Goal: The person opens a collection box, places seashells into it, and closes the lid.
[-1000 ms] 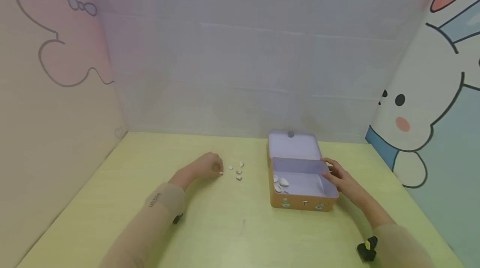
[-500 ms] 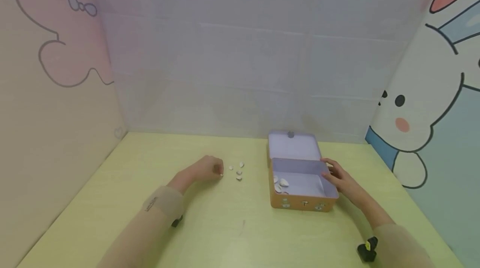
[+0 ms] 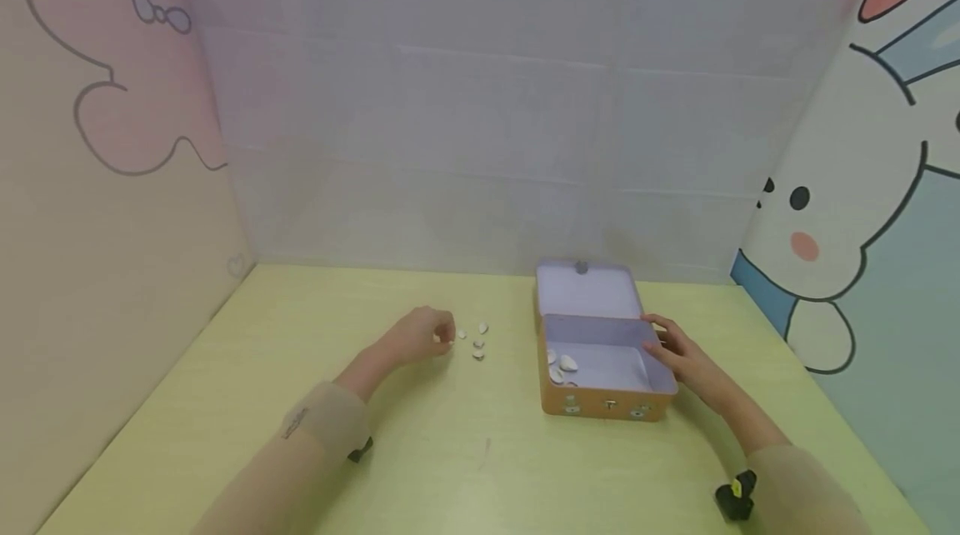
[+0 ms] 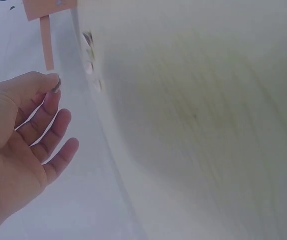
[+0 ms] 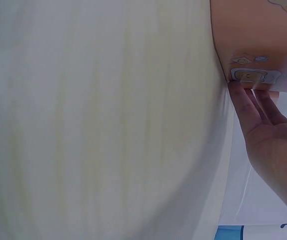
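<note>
My left hand (image 3: 411,338) pinches a small seashell (image 4: 57,86) between thumb and index finger, with the other fingers loosely bent. Just right of it in the head view, several small seashells (image 3: 478,356) lie loose on the yellow table. An orange tin box (image 3: 600,404) with a lilac inside stands at the right, its lid (image 3: 588,292) tipped back. Larger white shells (image 3: 568,363) lie in its front left corner. My right hand (image 3: 686,360) holds the box's right side wall, thumb over the rim and fingers against the printed outside.
The yellow table (image 3: 450,460) meets a pale back wall (image 3: 450,143) behind the box. Cartoon-printed side panels stand left and right. A black wrist device (image 3: 735,497) is strapped near my right sleeve.
My left hand has moved slightly right toward the loose shells, still pinching the small seashell. My right hand and the box stay put.
</note>
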